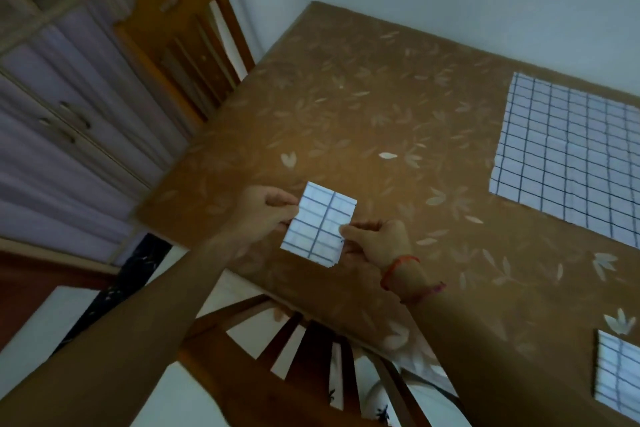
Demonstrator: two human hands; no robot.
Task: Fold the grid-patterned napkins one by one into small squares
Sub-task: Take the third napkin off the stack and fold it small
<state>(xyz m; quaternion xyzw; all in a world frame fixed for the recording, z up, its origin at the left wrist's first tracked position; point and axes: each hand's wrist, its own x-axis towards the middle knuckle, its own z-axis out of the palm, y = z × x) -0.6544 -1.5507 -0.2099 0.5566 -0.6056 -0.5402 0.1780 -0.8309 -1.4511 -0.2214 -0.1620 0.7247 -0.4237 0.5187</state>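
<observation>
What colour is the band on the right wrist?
Red; the wrist band shows best in the head view.

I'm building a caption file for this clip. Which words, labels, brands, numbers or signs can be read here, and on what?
None: no text can be read anywhere in this view.
The folded napkin, pinched by the left hand and the right hand, shows only blue grid lines.
The spread napkin carries only a grid, and the tablecloth only a leaf pattern.

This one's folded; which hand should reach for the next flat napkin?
Probably right. The right hand sits nearer the unfolded napkin lying on the right of the table; the left hand, pinching the folded napkin, would have to cross over.
</observation>
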